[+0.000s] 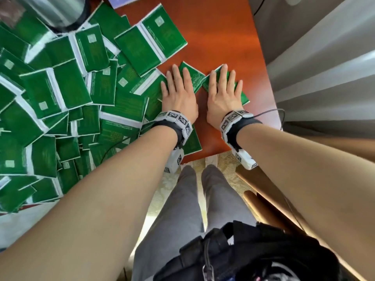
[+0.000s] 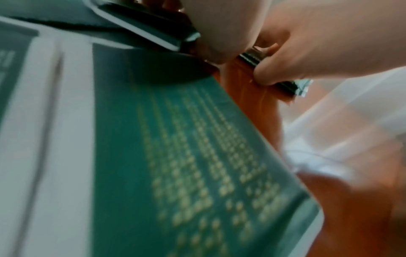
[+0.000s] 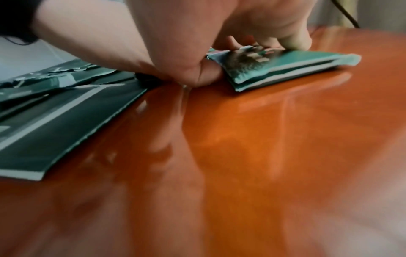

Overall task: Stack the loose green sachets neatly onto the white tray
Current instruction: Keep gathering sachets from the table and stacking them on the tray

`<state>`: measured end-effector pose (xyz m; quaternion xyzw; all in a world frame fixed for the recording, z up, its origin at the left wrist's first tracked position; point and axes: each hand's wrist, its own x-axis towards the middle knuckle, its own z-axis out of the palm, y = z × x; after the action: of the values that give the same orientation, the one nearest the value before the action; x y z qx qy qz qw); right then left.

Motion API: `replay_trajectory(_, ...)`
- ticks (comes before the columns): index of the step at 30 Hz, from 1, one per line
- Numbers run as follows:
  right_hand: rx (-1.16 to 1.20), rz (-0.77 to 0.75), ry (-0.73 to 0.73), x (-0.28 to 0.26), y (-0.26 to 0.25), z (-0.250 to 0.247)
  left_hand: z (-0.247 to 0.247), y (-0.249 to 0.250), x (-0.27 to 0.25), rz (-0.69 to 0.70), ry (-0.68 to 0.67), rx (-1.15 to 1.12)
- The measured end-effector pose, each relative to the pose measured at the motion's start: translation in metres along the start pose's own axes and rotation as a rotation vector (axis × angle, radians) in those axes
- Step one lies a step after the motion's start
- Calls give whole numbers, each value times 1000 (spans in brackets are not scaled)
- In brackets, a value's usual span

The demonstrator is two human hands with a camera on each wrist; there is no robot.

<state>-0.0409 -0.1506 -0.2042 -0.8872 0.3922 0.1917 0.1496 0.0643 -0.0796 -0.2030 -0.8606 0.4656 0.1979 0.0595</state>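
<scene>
Several green sachets (image 1: 60, 88) lie in a loose heap over the left half of the table. My left hand (image 1: 178, 88) rests flat, fingers straight, on a sachet (image 1: 195, 78) at the heap's right edge. My right hand (image 1: 223, 90) presses flat on a small stack of sachets (image 1: 243, 97) lying apart on the bare wood. In the right wrist view the thumb touches the near edge of that stack (image 3: 296, 64) and the fingers lie on top. A white surface (image 1: 24, 224) shows under the heap's near left edge; I cannot tell whether it is the tray.
The orange-brown table (image 1: 219, 37) is bare at the back right. A metal cylinder (image 1: 56, 11) stands at the back left among the sachets. A grey panel (image 1: 324, 67) borders the table's right side. A black cable (image 1: 269, 112) trails from the right wrist.
</scene>
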Motion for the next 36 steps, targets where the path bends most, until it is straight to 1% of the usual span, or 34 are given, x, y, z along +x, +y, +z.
replay_trajectory(2, 22, 32, -27, 5, -2, -6, -10, 7, 6, -23, -64, -4)
replay_trajectory(4, 87, 92, -39, 12, -5, -9, -17, 16, 12, -41, -90, -9)
replay_trajectory(7, 140, 152, -16, 19, -8, -7, -18, 24, 17, -43, -80, 3)
replay_trajectory(10, 118, 145, 23, 19, -5, -1, -16, 19, 19, -34, -32, 16)
replay_trajectory(12, 89, 107, 41, 17, 2, -2, -18, 13, 21, -9, -1, 28)
replay_trajectory(14, 67, 52, 39, 13, 11, -10, -25, 8, 22, 23, 3, 43)
replay_trajectory(18, 6, -52, 14, -3, 25, -45, -52, 7, 10, 154, 1, 135)
replay_trajectory(21, -71, -161, 80, -15, 31, -90, -86, 0, 0, 224, 97, 179)
replay_trajectory(24, -115, -317, 209, -18, 22, -150, -143, -22, -11, 241, 237, 195)
replay_trajectory(26, -132, -419, 302, -15, 6, -192, -188, -41, -24, 215, 299, 184)
replay_trajectory(28, -152, -496, 377, -12, -20, -229, -230, -62, -43, 143, 341, 167)
replay_trajectory(30, -169, -567, 435, -12, -55, -258, -262, -87, -66, 54, 380, 163)
replay_trajectory(33, -195, -685, 511, -26, -117, -286, -287, -128, -109, -59, 451, 174)
replay_trajectory(36, -188, -771, 531, -47, -176, -295, -296, -172, -152, -161, 501, 182)
